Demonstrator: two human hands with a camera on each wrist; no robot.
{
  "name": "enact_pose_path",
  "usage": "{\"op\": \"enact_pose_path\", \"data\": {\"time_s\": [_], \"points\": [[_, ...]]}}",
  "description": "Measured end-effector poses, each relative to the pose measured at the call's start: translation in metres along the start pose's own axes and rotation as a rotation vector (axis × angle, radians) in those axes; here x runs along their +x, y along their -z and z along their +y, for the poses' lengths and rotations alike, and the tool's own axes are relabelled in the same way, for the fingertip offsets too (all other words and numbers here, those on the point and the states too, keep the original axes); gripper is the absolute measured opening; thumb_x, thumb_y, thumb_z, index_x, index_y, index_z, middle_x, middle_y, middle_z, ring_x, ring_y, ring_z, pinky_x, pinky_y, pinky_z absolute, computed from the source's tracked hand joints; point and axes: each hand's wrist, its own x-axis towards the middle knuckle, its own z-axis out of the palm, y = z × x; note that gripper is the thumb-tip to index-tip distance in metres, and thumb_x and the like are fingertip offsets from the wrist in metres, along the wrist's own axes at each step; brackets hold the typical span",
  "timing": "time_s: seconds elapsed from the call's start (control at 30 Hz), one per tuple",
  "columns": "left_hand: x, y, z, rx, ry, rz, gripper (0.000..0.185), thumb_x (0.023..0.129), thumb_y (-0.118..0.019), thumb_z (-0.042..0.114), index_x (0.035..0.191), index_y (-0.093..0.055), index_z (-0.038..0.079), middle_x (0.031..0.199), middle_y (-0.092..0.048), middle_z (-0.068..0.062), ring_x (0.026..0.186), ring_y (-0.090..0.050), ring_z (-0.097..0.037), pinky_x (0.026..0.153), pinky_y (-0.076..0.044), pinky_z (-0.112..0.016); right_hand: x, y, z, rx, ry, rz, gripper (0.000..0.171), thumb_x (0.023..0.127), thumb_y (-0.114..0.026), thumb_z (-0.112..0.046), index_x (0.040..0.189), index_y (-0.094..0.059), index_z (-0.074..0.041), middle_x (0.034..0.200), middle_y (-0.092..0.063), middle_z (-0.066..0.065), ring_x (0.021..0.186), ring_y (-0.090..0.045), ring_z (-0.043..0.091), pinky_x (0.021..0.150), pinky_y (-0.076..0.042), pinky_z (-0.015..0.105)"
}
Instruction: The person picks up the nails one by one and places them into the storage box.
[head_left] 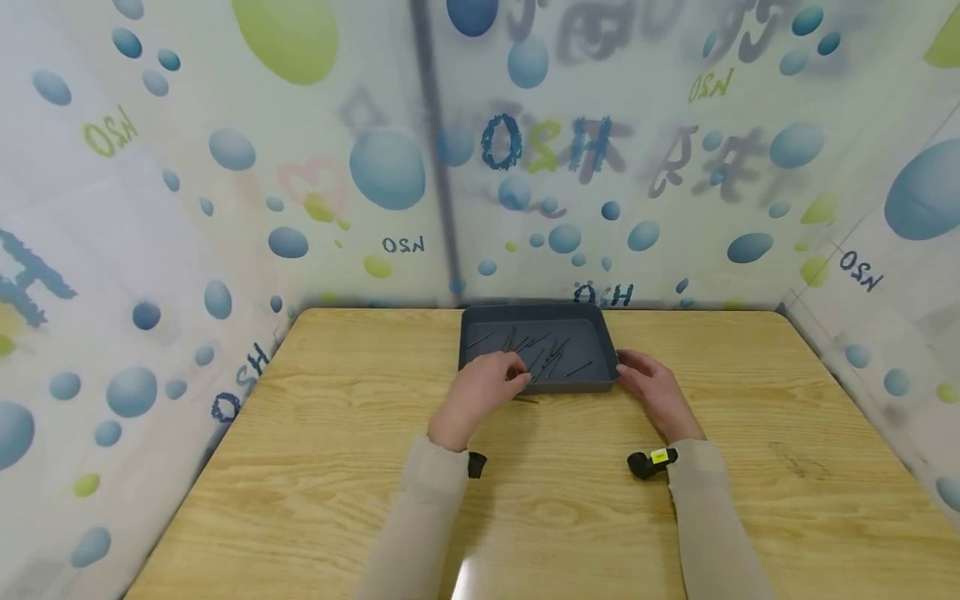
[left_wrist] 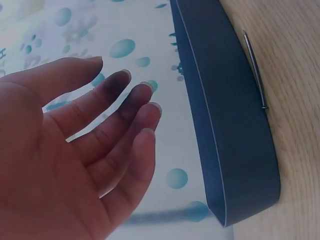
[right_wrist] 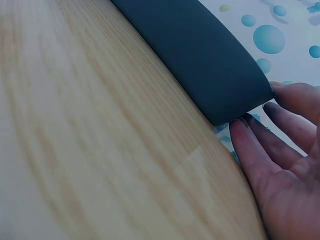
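Observation:
A dark grey rectangular tray (head_left: 577,387) stands at the back of the wooden table, with several thin metal nails (head_left: 553,354) scattered inside. My left hand (head_left: 483,385) hovers over the tray's front left part, fingers loosely bent. In the left wrist view that hand (left_wrist: 105,140) holds nothing, and its thumb stands apart from the fingertips. One nail (left_wrist: 256,72) lies on the table along the tray's front wall. My right hand (head_left: 654,387) is at the tray's right end. In the right wrist view its fingertips (right_wrist: 239,129) touch the tray's end corner.
The wooden table (head_left: 570,517) extends in front of the tray and to both sides. A wall covering (head_left: 525,225) printed with blue and green drops rises directly behind the tray. Black wrist cameras (head_left: 643,465) sit at both sleeve cuffs.

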Motion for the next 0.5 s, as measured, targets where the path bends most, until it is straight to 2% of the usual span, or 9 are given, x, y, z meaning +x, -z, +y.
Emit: {"op": "enact_pose_path", "data": {"time_s": [0.23,0.33,0.4,0.5], "points": [[-0.004,-0.001,0.004,0.01,-0.009,0.014,0.017,0.088,-0.055,0.036,0.093,-0.063,0.022,0.083,-0.056,0.011,0.068,-0.051,-0.005,0.059,-0.042,-0.024,0.001,0.001,0.001,-0.03,-0.003,0.002,0.057,0.089,-0.053,-0.034,0.136,-0.036,-0.007,0.137,-0.036,0.013,0.12,-0.042,0.023,0.09,-0.04,0.025],[-0.007,0.0,0.006,0.02,-0.002,0.0,0.019,0.088,-0.055,0.037,0.094,-0.064,0.022,0.084,-0.058,0.011,0.069,-0.052,-0.005,0.06,-0.043,-0.024,0.0,0.001,0.001,-0.02,-0.001,-0.003,0.058,0.089,-0.054,-0.035,0.136,-0.036,-0.007,0.137,-0.035,0.012,0.12,-0.041,0.023,0.091,-0.039,0.027],[-0.01,0.0,0.007,0.025,0.005,-0.038,0.02,0.088,-0.055,0.038,0.096,-0.065,0.023,0.086,-0.059,0.011,0.071,-0.053,-0.005,0.062,-0.043,-0.025,0.0,0.001,0.001,-0.021,0.0,-0.005,0.059,0.088,-0.054,-0.036,0.136,-0.035,-0.007,0.137,-0.035,0.012,0.12,-0.041,0.023,0.091,-0.039,0.027],[-0.014,-0.001,0.008,0.025,0.018,-0.141,0.024,0.087,-0.054,0.039,0.101,-0.065,0.022,0.093,-0.061,0.01,0.079,-0.055,-0.007,0.068,-0.045,-0.026,0.0,0.0,0.001,-0.013,-0.002,0.0,0.059,0.088,-0.054,-0.036,0.136,-0.036,-0.007,0.137,-0.036,0.012,0.12,-0.042,0.023,0.09,-0.04,0.024]]}}
